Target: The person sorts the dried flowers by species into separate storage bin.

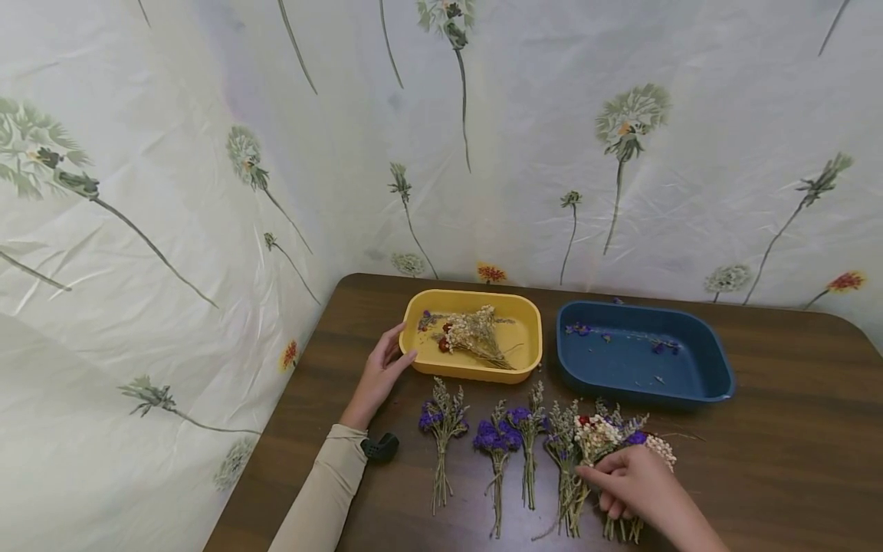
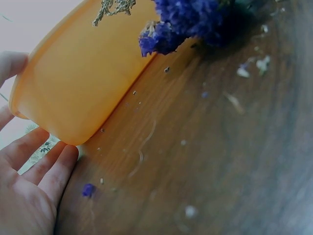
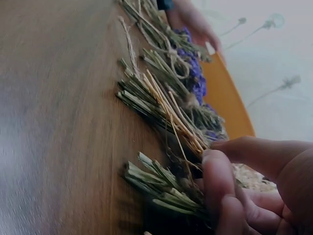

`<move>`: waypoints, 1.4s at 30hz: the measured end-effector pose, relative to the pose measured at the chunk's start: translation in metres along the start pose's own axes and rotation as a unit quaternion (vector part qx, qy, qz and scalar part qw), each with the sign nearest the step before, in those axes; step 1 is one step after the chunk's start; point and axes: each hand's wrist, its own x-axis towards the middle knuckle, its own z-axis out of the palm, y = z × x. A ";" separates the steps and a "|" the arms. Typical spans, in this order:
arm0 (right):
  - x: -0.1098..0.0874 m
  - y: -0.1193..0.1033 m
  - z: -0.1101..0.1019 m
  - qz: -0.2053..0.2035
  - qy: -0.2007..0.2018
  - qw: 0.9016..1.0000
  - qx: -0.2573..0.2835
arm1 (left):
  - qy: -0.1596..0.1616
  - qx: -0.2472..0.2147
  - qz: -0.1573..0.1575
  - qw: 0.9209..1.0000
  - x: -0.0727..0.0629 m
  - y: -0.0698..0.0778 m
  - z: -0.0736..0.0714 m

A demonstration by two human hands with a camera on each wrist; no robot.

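Observation:
My right hand (image 1: pixel 638 487) pinches a small bunch of dried flowers (image 1: pixel 596 438) with cream and red blooms by its stems. In the right wrist view its thin tan stems (image 3: pixel 173 115) run out from between thumb and fingertip, over thicker green stems. My left hand (image 1: pixel 382 368) touches the left end of the yellow tray (image 1: pixel 476 374), fingers fairly straight along the outside, thumb near the front corner. A cream-and-red dried bunch (image 1: pixel 476 337) lies inside that tray. Tied purple-flowered bunches (image 1: pixel 497 441) lie in a row on the table, the rightmost partly hidden by my right hand.
A blue tray (image 1: pixel 645 395) stands right of the yellow one, with loose purple bits inside. Crumbs and a fallen purple floret (image 2: pixel 88 190) lie on the wooden table (image 1: pixel 779 468). A flower-printed cloth (image 1: pixel 524 153) hangs behind the table and along its left side.

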 end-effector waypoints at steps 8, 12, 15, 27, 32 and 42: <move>0.004 0.004 0.002 -0.011 -0.008 1.000 0.027 | 0.001 0.007 -0.003 1.000 0.000 0.001 0.001; 0.004 0.006 0.000 -0.009 -0.009 0.999 0.044 | 0.000 0.008 -0.002 1.000 -0.001 0.001 0.001; 0.003 0.006 -0.001 -0.017 -0.011 0.998 0.064 | -0.001 0.008 -0.003 1.000 0.000 0.001 0.001; -0.001 0.001 -0.001 -0.093 -0.011 0.991 0.098 | 0.000 0.005 -0.006 1.000 0.000 0.000 0.000; -0.004 -0.001 -0.003 -0.117 0.000 0.989 0.092 | -0.001 0.004 -0.002 1.000 0.000 -0.001 0.000; -0.010 -0.011 -0.013 -0.123 0.035 0.988 0.084 | -0.004 0.006 -0.005 1.000 0.000 0.000 0.000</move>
